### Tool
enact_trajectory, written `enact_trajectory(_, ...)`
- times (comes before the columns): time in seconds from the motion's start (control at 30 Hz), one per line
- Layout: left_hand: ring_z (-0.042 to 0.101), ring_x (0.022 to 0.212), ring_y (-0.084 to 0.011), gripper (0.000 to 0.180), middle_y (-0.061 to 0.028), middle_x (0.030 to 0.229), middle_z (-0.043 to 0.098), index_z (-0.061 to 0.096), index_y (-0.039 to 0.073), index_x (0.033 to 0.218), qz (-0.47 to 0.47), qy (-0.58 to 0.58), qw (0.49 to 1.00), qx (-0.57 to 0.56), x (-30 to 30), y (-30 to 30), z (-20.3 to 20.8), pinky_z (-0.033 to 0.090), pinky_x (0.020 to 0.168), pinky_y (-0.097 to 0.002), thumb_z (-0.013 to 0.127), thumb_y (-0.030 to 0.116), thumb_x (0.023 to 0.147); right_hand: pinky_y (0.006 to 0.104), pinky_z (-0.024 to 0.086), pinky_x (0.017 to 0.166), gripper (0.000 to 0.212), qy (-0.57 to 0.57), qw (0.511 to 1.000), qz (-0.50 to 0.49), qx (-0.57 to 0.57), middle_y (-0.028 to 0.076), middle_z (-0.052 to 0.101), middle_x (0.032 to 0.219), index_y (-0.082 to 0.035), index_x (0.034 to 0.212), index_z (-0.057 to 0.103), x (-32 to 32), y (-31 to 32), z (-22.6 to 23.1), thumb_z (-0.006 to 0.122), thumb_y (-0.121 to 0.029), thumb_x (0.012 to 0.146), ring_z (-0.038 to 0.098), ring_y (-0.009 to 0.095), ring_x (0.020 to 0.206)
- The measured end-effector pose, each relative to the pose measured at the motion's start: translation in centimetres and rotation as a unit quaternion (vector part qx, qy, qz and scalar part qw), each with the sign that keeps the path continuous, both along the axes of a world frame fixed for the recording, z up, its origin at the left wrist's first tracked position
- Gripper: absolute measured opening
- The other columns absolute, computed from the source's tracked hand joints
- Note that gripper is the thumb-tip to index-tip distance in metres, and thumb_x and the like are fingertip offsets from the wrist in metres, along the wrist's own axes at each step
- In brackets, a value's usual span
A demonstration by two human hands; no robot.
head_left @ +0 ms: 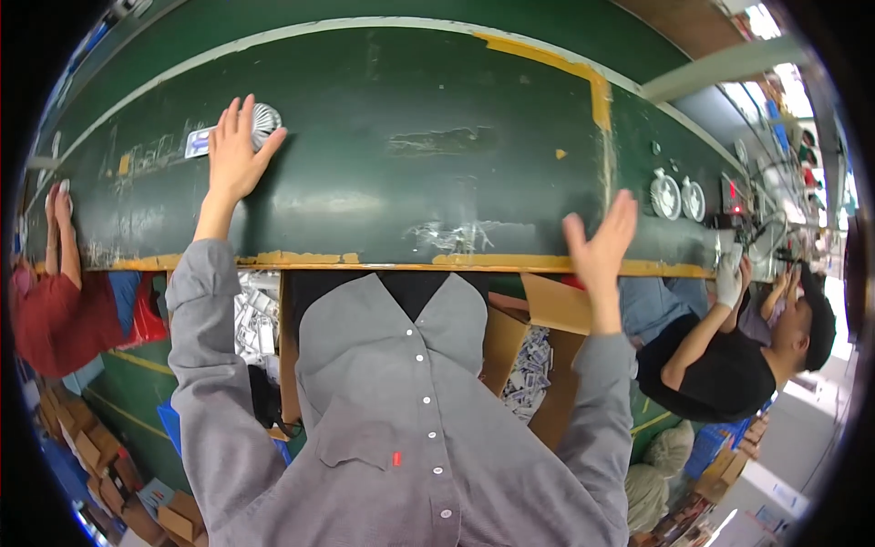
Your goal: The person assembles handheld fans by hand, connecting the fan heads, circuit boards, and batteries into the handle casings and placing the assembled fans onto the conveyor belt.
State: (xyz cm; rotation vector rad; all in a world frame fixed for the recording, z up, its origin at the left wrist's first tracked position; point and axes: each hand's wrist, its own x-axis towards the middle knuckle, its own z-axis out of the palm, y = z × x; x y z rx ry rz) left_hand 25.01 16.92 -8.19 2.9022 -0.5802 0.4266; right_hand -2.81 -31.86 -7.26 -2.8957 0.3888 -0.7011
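Observation:
My left hand [235, 155] lies over a small white handheld fan on the green bench, its fingers stretched out and the thumb apart. The fan's round ribbed head [265, 126] shows to the right of the fingers. On their other side a pale flat piece [198, 142] with a bluish mark sticks out; whether it is joined to the fan is hidden under the hand. My right hand [603, 246] is open above the front edge of the bench, near a worn tape line, with nothing in it.
Two white fans [677, 196] stand on the bench at the right, nearest a co-worker in black [720, 365] with a gloved hand. Another person in red [68, 314] works at the far left. An open carton [558, 305] of small packets sits below the bench edge.

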Motion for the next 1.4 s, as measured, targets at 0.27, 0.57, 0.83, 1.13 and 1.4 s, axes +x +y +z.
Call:
enact_trajectory(0.27, 0.03, 0.138, -0.0366, 0.075, -0.0194, 0.149, 0.033, 0.033, 0.009, 0.146, 0.019, 0.045, 0.999, -0.014, -0.6, -0.9, 0.7, 0.018, 0.113, -0.055, 0.058, 0.05, 0.089, 0.0491, 0.018, 0.116, 0.076, 0.303, 0.824, 0.479, -0.001, 0.01, 0.027, 0.156, -0.012, 0.148, 0.033, 3.9, 13.3, 1.4, 0.056, -0.051, 0.087, 0.021, 0.031, 0.145)
enact_trajectory(0.57, 0.032, 0.136, -0.0355, 0.073, -0.0177, 0.148, 0.032, 0.033, 0.006, 0.146, 0.031, 0.063, 0.997, -0.019, -1.3, -1.4, 1.8, 0.017, 0.113, -0.0544, 0.061, 0.041, 0.089, 0.0475, 0.026, 0.113, 0.065, 0.214, 0.952, 0.169, -0.142, 0.021, 0.039, 0.145, -0.001, 0.139, 0.04, 27.3, -1.4, 4.1, 0.06, -0.027, 0.082, 0.033, 0.037, 0.137)
enact_trajectory(0.83, 0.032, 0.136, -0.0364, 0.075, -0.0194, 0.147, 0.034, 0.033, 0.006, 0.145, 0.032, 0.078, 0.996, -0.02, -1.0, -1.1, 2.1, 0.017, 0.113, -0.0556, 0.061, 0.046, 0.087, 0.0493, 0.011, 0.117, 0.074, 0.04, 0.991, 0.126, -0.011, 0.025, 0.019, 0.154, 0.005, 0.149, 0.017, 19.8, 0.4, 3.8, 0.051, -0.033, 0.094, 0.016, 0.039, 0.144)
enact_trajectory(1.13, 0.032, 0.136, -0.0378, 0.081, -0.0208, 0.146, 0.034, 0.031, 0.005, 0.146, 0.021, 0.083, 0.996, -0.032, -0.7, -1.6, 2.5, 0.017, 0.112, -0.0576, 0.062, 0.049, 0.085, 0.0487, 0.016, 0.115, 0.082, -0.01, 0.989, -0.09, 0.121, 0.037, 0.025, 0.145, 0.017, 0.139, 0.022, 17.0, 5.9, -4.2, 0.062, -0.033, 0.088, 0.022, 0.046, 0.139)
enact_trajectory(1.4, 0.035, 0.133, -0.0361, 0.079, -0.0175, 0.144, 0.037, 0.034, 0.004, 0.144, 0.022, 0.077, 0.995, -0.063, -0.6, -1.6, 2.3, 0.018, 0.112, -0.0569, 0.068, 0.04, 0.082, 0.0378, 0.029, 0.112, 0.063, -0.161, 0.848, 0.188, 0.469, 0.025, 0.036, 0.146, 0.006, 0.142, 0.03, 41.1, 23.1, 2.8, 0.058, -0.023, 0.093, 0.036, 0.033, 0.137)
